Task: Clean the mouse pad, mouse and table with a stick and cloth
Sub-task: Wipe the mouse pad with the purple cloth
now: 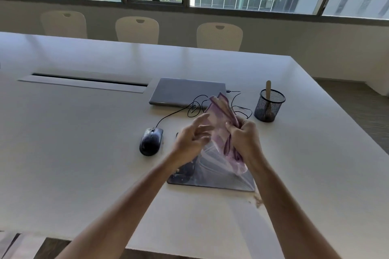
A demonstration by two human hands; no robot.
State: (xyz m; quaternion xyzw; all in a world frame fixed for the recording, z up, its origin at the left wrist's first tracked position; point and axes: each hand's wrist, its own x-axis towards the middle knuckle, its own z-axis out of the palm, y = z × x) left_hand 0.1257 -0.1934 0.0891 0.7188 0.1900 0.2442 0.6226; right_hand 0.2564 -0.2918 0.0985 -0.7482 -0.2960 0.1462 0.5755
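A purple and white cloth [221, 111] is held up above the mouse pad [212, 176], gripped in my right hand [244, 139]. My left hand [192, 134] is beside the cloth with its fingers spread and loose, touching the cloth's left edge. The dark printed mouse pad lies flat on the white table [84, 153], partly hidden by my hands. A black wired mouse [151, 141] sits on the table left of the pad. A wooden stick [268, 89] stands in a black mesh cup [269, 107] at the right.
A shut grey laptop [185, 91] lies behind the pad, with the mouse cable [195, 107] looped in front of it. Brown crumbs [257, 200] lie by the pad's near right corner. A cable slot [84, 82] runs along the table's middle. Three chairs [136, 29] stand at the far side.
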